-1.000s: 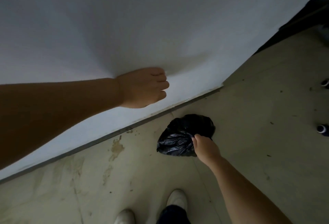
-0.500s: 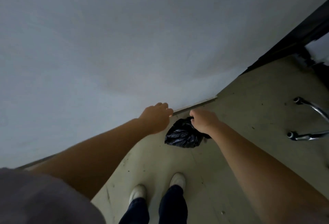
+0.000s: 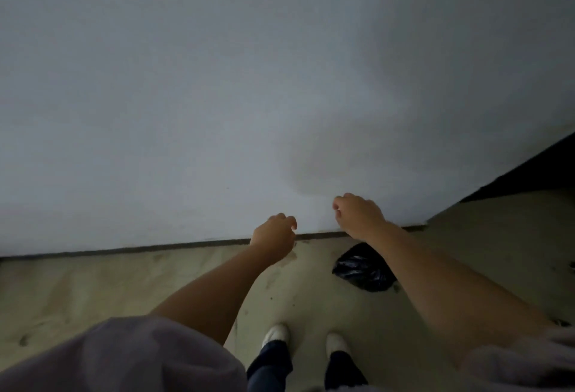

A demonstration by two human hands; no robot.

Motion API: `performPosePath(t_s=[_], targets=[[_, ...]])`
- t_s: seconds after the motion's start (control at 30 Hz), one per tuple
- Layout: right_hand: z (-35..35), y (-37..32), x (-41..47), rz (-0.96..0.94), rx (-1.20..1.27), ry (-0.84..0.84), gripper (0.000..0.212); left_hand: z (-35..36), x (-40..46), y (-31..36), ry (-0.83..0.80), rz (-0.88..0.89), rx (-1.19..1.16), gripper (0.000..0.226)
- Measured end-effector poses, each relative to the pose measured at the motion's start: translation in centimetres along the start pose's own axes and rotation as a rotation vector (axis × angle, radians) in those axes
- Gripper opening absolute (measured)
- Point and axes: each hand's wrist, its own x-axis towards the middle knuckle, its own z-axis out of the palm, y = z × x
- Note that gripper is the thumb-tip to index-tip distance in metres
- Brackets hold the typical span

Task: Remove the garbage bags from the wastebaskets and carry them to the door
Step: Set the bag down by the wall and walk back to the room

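A person stands facing a pale wall point(image 3: 217, 95), left hand point(image 3: 273, 237) raised with loosely curled fingers holding nothing. The right hand point(image 3: 357, 215) hangs likewise, empty and relaxed. Below and apart from its fingers, a black garbage bag point(image 3: 362, 268) lies on the stained floor point(image 3: 93, 285) near the baseboard, partly hidden behind the right forearm.

A bare indoor corner, more like a utility space or back room of a building than a lived-in home. A plain pale wall point(image 3: 217, 95) meets a stained, scuffed concrete-looking floor point(image 3: 93, 292) along a thin dark baseboard strip point(image 3: 155, 247). A dark opening point(image 3: 535, 170) cuts in at right. A black garbage bag point(image 3: 362, 268) lies on the floor near the wall.
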Motion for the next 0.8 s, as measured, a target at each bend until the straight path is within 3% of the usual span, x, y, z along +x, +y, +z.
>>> performPosePath(t_s=[0.47, 0.8], targets=[[1.9, -9.8, -5.7, -0.573, -0.291, -0.208, 0.031, 5.5, -17.2, -0.6, 0.265, -0.585, -0.287, 0.031], [8.3, -22.9, -13.5, -0.955, -0.457, -0.283, 0.023, 9.7, -32.2, -4.5, 0.424, -0.876, -0.370, 0.030]])
